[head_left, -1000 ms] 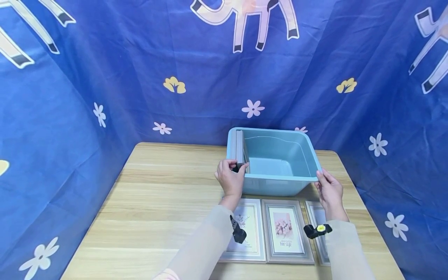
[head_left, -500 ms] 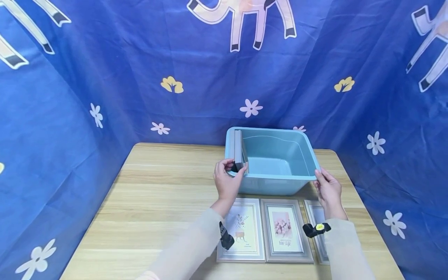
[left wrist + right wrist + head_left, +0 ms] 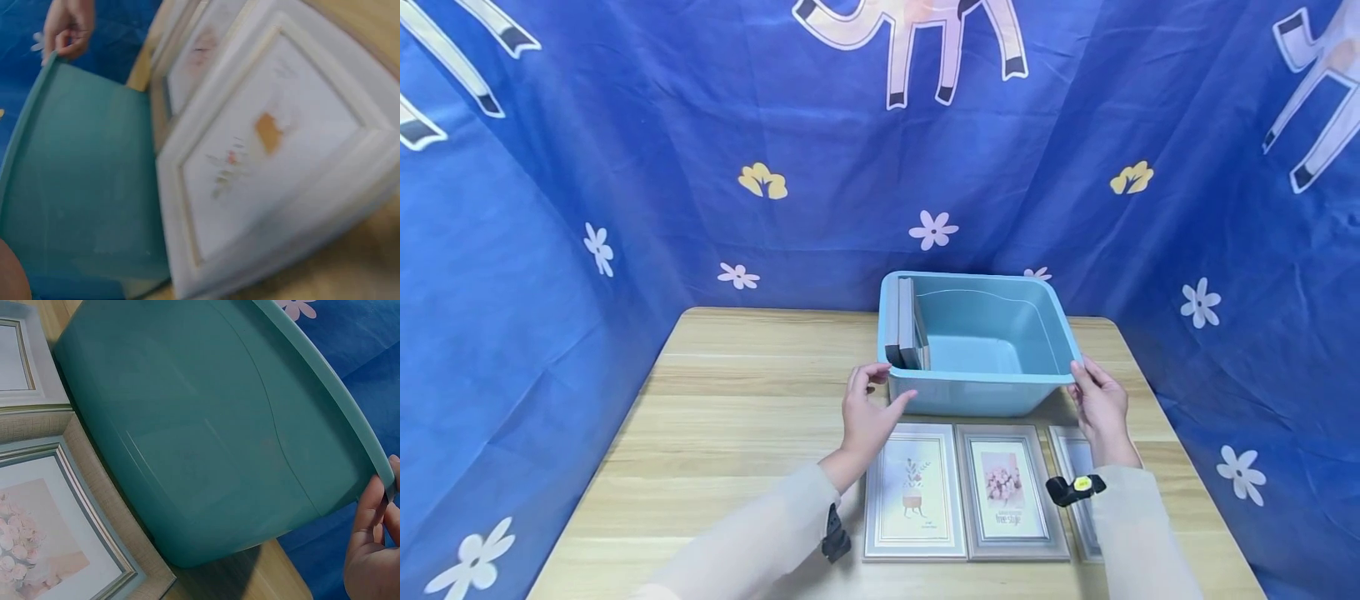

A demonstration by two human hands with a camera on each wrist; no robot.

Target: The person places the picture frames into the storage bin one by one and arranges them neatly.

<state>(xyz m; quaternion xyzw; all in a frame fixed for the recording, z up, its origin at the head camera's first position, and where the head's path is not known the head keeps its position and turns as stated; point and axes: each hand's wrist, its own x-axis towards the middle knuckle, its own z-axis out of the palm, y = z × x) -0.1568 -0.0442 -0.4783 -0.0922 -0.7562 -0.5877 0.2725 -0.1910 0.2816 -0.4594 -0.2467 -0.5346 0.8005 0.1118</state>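
A teal plastic bin (image 3: pixel 977 395) stands at the back of the table. Two grey picture frames (image 3: pixel 907 321) stand on edge inside it, against its left wall. My right hand (image 3: pixel 1101 404) pinches the bin's front right corner rim between thumb and fingers, as the right wrist view also shows. Just outside the front left corner is my left hand (image 3: pixel 868 417), thumb and fingers spread apart with nothing between them. In front of the bin lie a frame with a potted-plant print (image 3: pixel 914 492) and a frame with a pink flower print (image 3: pixel 1011 492).
A third flat frame (image 3: pixel 1075 467) lies to the right, partly covered by the right forearm. The wooden table (image 3: pixel 737 400) extends to the left. Blue patterned cloth (image 3: pixel 850 167) hangs close behind the bin and along both sides.
My left hand has let go of the picture frame in the bin and drawn back toward the front left. The right hand keeps its hold on the rim.
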